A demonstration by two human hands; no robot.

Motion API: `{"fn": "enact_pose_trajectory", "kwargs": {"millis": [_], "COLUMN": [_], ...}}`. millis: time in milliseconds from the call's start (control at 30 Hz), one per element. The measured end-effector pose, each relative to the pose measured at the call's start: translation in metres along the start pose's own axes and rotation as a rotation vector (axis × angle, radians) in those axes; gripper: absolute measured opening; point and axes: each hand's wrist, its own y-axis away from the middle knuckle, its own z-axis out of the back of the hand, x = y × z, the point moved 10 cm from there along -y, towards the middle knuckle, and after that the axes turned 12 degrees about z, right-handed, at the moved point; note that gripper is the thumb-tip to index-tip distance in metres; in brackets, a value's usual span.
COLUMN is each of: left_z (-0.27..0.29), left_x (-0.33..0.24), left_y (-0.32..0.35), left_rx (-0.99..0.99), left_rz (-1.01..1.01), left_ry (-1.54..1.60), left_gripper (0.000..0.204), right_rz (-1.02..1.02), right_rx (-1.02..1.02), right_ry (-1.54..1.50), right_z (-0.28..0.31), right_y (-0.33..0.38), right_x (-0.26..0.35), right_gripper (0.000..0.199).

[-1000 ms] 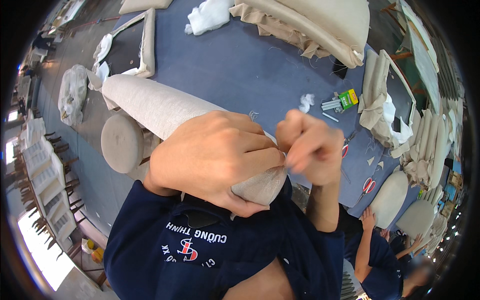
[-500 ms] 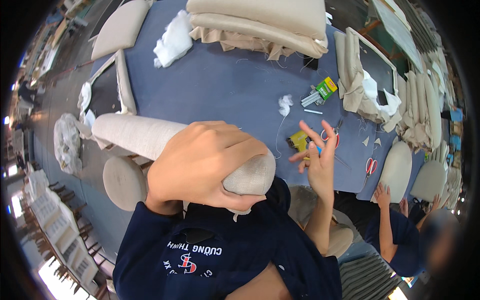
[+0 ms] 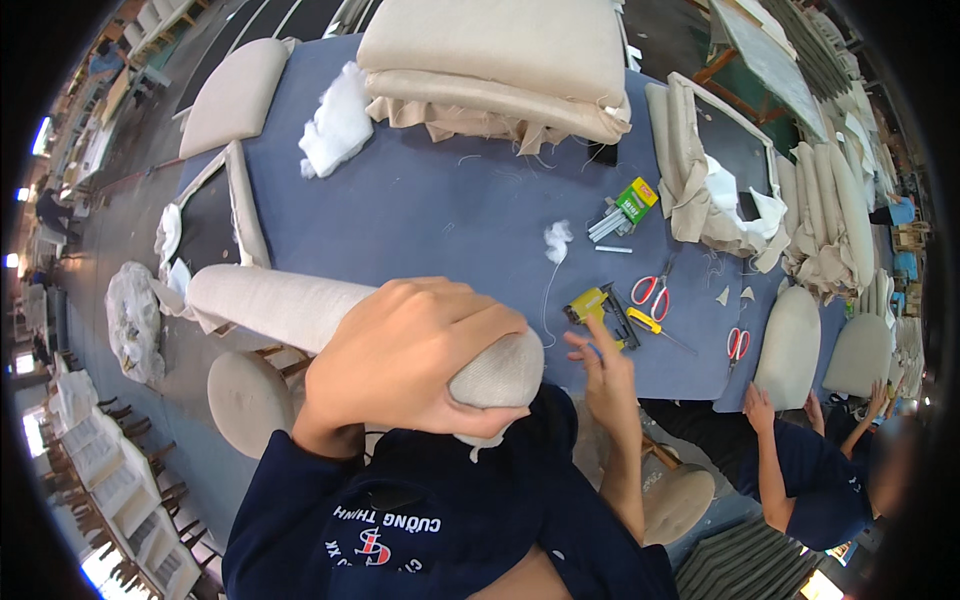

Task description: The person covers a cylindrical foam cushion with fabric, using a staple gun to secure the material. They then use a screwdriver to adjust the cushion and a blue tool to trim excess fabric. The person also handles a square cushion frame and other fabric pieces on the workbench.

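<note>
My left hand [image 3: 405, 350] is wrapped over the near end of a long beige upholstered cushion [image 3: 280, 300], which is tilted edge-up in front of my chest. Its rounded fabric corner [image 3: 500, 372] shows between my thumb and fingers. To the right of that corner, my right hand [image 3: 608, 385] is raised with its fingers apart. A small blue bit shows at those fingers; what it is I cannot make out. Just beyond the fingertips lies a yellow-and-black staple gun [image 3: 598, 306], partly covered by them. Beside it are a yellow-handled screwdriver [image 3: 645, 320] and red-handled scissors [image 3: 652, 290].
Stacked beige cushions [image 3: 490, 60] stand at the far side of the blue table [image 3: 430, 200]. White stuffing [image 3: 336, 120], a green box of sticks [image 3: 632, 205] and another pair of scissors [image 3: 738, 345] lie about. At right, a co-worker's hand [image 3: 759, 408] touches a cushion [image 3: 788, 345].
My right hand has moved down and left, uncovering more of the staple gun, screwdriver and scissors. My left hand keeps its grip on the cushion. The view has shifted slightly.
</note>
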Motion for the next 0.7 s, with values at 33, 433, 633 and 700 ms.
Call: {"fn": "enact_pose_trajectory", "kwargs": {"millis": [33,433,633,700], "left_z": [-0.002,-0.018,-0.023,-0.023], "left_x": [0.001,-0.009,-0.011,-0.012], "left_y": [0.001,-0.002,-0.001,-0.001], "left_rx": [0.012,0.005,0.010,0.017], "left_rz": [0.019,-0.014,-0.019,-0.028], "left_ry": [-0.017,-0.037,-0.046,-0.052], "left_gripper": [0.055,0.053,0.055,0.056], "right_rz": [-0.067,0.395,0.224,0.252], "right_rx": [-0.024,-0.234,-0.245,-0.256], "right_ry": [-0.009,-0.192,-0.481,-0.437], "right_z": [0.007,0.045,0.035,0.035], "right_y": [-0.005,-0.005,0.010,0.012], "right_x": [0.010,0.180,0.179,0.180], "right_gripper": [0.022,0.018,0.022,0.024]}}
